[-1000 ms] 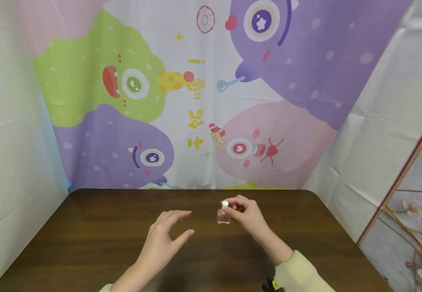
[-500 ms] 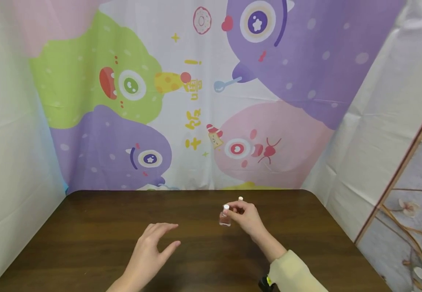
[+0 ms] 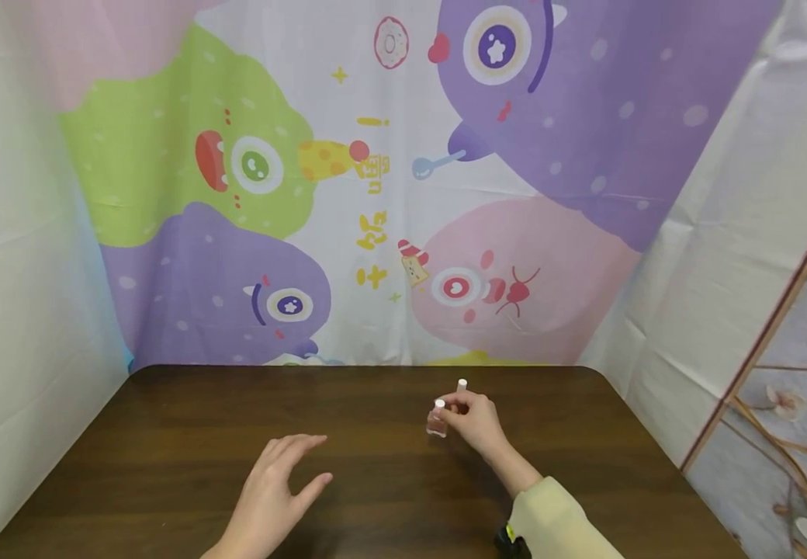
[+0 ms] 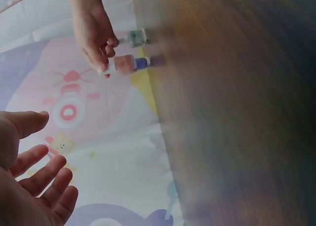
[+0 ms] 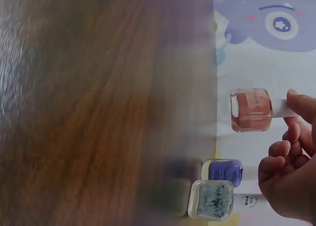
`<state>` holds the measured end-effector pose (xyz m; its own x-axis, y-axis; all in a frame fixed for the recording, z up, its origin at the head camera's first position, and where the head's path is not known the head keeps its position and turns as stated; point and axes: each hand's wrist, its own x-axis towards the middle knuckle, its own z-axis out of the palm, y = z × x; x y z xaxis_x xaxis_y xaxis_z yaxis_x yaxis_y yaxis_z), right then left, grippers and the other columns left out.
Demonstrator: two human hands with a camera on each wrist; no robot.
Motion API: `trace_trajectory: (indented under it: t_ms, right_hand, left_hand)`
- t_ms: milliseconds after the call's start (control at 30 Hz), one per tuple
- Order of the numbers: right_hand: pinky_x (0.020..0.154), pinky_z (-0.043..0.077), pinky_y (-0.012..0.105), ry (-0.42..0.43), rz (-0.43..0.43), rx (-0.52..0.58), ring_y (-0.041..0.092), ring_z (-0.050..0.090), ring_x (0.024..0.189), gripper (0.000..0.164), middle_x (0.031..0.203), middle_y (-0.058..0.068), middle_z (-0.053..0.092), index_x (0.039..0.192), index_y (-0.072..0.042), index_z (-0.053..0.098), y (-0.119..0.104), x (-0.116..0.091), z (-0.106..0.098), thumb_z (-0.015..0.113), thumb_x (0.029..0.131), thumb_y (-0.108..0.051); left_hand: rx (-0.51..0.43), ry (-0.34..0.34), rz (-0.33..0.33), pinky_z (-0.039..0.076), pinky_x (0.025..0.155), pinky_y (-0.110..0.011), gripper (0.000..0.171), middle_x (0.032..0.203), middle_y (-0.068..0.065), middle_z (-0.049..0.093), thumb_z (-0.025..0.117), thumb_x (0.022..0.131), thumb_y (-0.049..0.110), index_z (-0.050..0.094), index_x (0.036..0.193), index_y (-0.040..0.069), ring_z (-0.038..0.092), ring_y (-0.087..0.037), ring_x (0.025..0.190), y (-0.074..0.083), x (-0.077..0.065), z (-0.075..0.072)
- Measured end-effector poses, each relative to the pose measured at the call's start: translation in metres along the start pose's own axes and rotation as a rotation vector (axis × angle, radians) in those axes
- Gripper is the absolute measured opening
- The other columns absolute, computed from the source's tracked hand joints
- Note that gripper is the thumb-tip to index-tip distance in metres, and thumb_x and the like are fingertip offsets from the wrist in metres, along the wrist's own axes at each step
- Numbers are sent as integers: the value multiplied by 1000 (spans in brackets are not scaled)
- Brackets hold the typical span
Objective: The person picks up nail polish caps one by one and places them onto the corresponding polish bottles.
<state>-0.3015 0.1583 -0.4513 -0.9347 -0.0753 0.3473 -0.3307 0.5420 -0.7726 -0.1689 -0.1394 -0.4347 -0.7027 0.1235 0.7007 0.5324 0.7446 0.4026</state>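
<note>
My right hand (image 3: pixel 480 425) pinches the white cap of a pinkish-brown nail polish bottle (image 3: pixel 436 424), which hangs base down. In the right wrist view that bottle (image 5: pixel 253 110) is held off from two others, a purple nail polish bottle (image 5: pixel 224 172) and a clear one with dark speckles (image 5: pixel 212 200). Those two stand upright on the table beside my curled lower fingers. In the head view they are mostly hidden behind the right hand, and a white cap (image 3: pixel 462 385) shows above it. My left hand (image 3: pixel 271 489) is apart, palm inward, fingers and thumb spread, holding nothing.
The dark wooden table (image 3: pixel 187 435) reaches back to a curtain (image 3: pixel 375 326) with cartoon monsters. Pale cloth (image 3: pixel 19 272) hangs at the left side. A flower-patterned panel (image 3: pixel 787 435) stands at the right.
My right hand has moved slightly right and lower with the pinkish-brown bottle, and a white cap has come into view behind it. My left hand has drawn back to the left and toward me.
</note>
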Motion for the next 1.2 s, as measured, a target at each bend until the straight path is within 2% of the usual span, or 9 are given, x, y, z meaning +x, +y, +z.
trace_trajectory:
  t_ms: [200,367,867,1200]
  right_hand:
    - [53,37,20,-7,-38,-103,8,45,58,8,61,-6,51,82,-7,74,7,2,0,78,75,-10]
    - [51,35,20,-16,-21,-149,8,44,57,9,61,-6,50,82,-6,74,13,4,1,77,75,-10]
    - [51,36,21,-44,9,-189,8,44,57,10,62,-6,54,84,-8,74,17,5,4,78,76,-12]
    - [53,36,20,-11,23,-126,8,45,60,14,64,-4,52,91,-4,73,0,5,-5,76,77,-9]
  left_hand:
    - [5,6,-3,49,75,-32,52,107,6,64,86,65,13,65,112,14,53,-8,94,-1,-2,-3]
    - [12,7,-8,49,75,-33,51,106,6,64,86,65,14,66,112,15,54,-8,94,-3,-2,-3]
    - [26,5,-31,49,76,-35,53,107,6,64,86,65,14,65,113,15,53,-9,95,-2,-2,-5]
    - [30,16,-25,49,76,-35,53,108,5,65,87,63,14,66,111,15,53,-10,97,-4,1,-7]
